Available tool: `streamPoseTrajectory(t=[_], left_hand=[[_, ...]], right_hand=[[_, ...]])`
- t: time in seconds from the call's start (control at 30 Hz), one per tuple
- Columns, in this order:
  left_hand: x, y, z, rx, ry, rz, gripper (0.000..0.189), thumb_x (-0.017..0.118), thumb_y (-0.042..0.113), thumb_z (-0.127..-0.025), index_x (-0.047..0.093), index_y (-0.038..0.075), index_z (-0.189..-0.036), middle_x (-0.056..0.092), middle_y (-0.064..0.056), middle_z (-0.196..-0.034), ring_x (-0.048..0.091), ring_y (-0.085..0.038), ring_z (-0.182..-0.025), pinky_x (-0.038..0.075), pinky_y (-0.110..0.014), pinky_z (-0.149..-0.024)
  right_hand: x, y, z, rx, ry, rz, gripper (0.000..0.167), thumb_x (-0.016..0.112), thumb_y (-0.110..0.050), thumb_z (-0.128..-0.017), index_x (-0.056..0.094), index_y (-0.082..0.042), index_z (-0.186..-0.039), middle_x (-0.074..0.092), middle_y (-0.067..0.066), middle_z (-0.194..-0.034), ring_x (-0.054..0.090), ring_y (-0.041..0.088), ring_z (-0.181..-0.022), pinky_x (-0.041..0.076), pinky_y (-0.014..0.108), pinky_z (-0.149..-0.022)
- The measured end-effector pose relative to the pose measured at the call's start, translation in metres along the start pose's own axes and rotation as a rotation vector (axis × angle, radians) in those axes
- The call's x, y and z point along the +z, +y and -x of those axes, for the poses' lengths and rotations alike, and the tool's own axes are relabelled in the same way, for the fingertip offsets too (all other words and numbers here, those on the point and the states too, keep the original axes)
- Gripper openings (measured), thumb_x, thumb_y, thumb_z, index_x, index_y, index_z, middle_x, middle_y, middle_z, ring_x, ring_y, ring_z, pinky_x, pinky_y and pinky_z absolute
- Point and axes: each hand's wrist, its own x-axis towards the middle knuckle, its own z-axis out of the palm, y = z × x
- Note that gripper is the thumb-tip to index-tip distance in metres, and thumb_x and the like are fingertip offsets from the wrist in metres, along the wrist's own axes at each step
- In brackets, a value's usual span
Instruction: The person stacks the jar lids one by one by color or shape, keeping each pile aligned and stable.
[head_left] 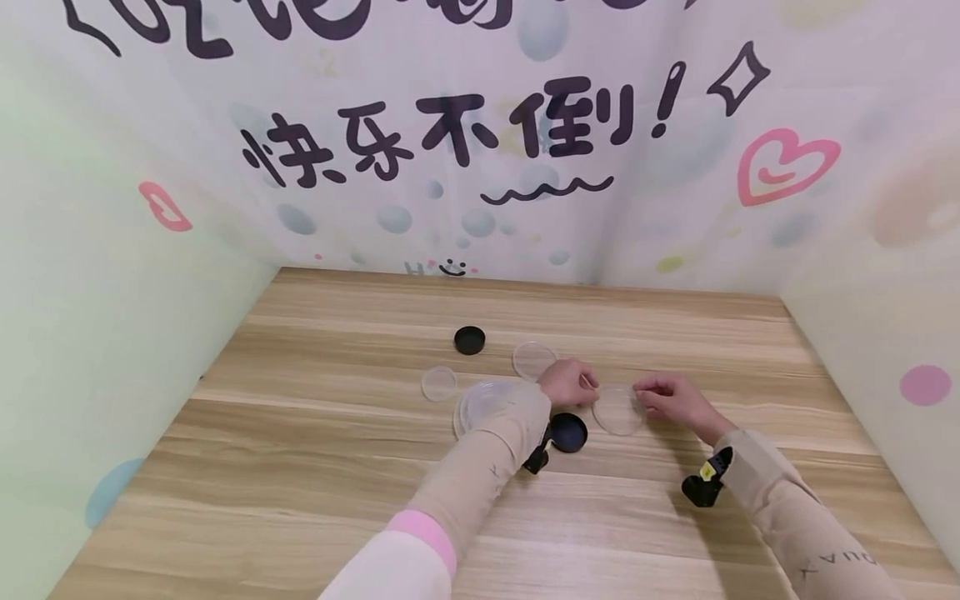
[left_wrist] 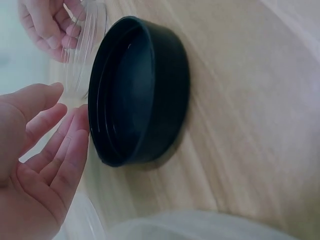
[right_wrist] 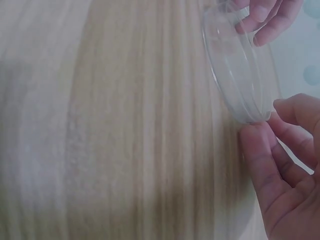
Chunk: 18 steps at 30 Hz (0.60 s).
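Between my hands is a clear, shallow round dish (head_left: 618, 414), like a petri dish. My right hand (head_left: 678, 402) pinches its right rim, with thumb and fingertips at the edge in the right wrist view (right_wrist: 285, 160). At the opposite side of the dish is my left hand (head_left: 572, 383). Its fingers (left_wrist: 62, 165) are loosely bent in the left wrist view, with a gap between thumb and fingertips; whether they touch the rim cannot be told. Close to the left hand, a black round lid (head_left: 568, 433) lies with its hollow side up.
A second black lid (head_left: 469, 340) lies farther back. Around it are a small clear disc (head_left: 439, 383) and a larger clear dish (head_left: 534, 360). More clear round pieces (head_left: 480, 404) lie partly hidden under the left forearm. A printed cloth backdrop (head_left: 420, 225) hangs behind the wooden table (head_left: 300, 467).
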Motion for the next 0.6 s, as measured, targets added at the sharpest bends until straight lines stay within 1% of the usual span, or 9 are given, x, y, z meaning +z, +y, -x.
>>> streamPoseTrajectory(t=[0.13,0.2,0.3,0.47,0.53,0.57,0.6], left_hand=[[-0.001,0.005,0.007,-0.003,0.018,-0.035,0.017,0.065,0.019,-0.079,0.066,0.011,-0.094,0.065,0.004,-0.079,0.057,-0.002,-0.068,0.040,-0.010,-0.064],[-0.001,0.004,0.008,-0.005,0.007,-0.040,0.017,0.066,0.020,-0.078,0.066,0.011,-0.093,0.065,0.005,-0.079,0.056,-0.002,-0.068,0.039,-0.010,-0.063],[0.000,0.003,0.007,-0.005,0.008,-0.063,0.017,0.066,0.020,-0.078,0.066,0.012,-0.093,0.065,0.006,-0.078,0.056,0.000,-0.067,0.039,-0.010,-0.063],[0.000,0.002,0.005,0.002,0.017,-0.066,0.015,0.067,0.018,-0.078,0.067,0.012,-0.092,0.065,0.007,-0.076,0.055,0.001,-0.063,0.039,-0.009,-0.062],[0.002,0.001,0.002,-0.009,0.012,-0.064,0.015,0.067,0.017,-0.077,0.067,0.011,-0.091,0.065,0.005,-0.077,0.057,-0.001,-0.066,0.041,-0.011,-0.064],[0.007,-0.004,-0.003,0.010,0.035,-0.055,0.013,0.068,0.017,-0.076,0.068,0.013,-0.088,0.064,0.008,-0.073,0.056,0.000,-0.065,0.041,-0.010,-0.062],[0.015,-0.013,-0.013,0.021,0.056,-0.050,0.010,0.069,0.018,-0.075,0.068,0.016,-0.085,0.063,0.011,-0.070,0.055,0.002,-0.063,0.041,-0.010,-0.062]], right_hand=[[0.002,0.001,0.000,-0.005,0.008,-0.007,0.034,0.054,-0.011,-0.088,0.051,0.013,-0.112,0.057,0.020,-0.101,0.056,0.012,-0.083,0.052,0.028,-0.070],[0.003,0.003,0.000,-0.015,0.010,-0.007,0.032,0.053,-0.009,-0.088,0.051,0.014,-0.111,0.057,0.020,-0.101,0.056,0.012,-0.082,0.052,0.027,-0.069],[0.005,0.004,0.000,-0.028,0.021,-0.012,0.030,0.054,-0.007,-0.087,0.052,0.014,-0.109,0.058,0.020,-0.099,0.056,0.012,-0.080,0.052,0.027,-0.067],[0.007,0.003,0.002,-0.034,0.035,-0.013,0.028,0.055,-0.006,-0.086,0.054,0.014,-0.106,0.060,0.018,-0.095,0.056,0.011,-0.078,0.052,0.025,-0.065],[0.007,0.002,0.002,-0.034,0.039,-0.014,0.028,0.055,-0.006,-0.086,0.054,0.014,-0.105,0.060,0.018,-0.094,0.056,0.011,-0.078,0.052,0.025,-0.065],[0.008,0.002,0.002,-0.035,0.044,-0.015,0.027,0.055,-0.006,-0.086,0.055,0.014,-0.105,0.060,0.018,-0.093,0.056,0.011,-0.077,0.052,0.025,-0.064],[0.008,0.003,0.002,-0.036,0.049,-0.012,0.027,0.055,-0.005,-0.086,0.055,0.014,-0.104,0.060,0.017,-0.093,0.056,0.011,-0.076,0.052,0.025,-0.064]])
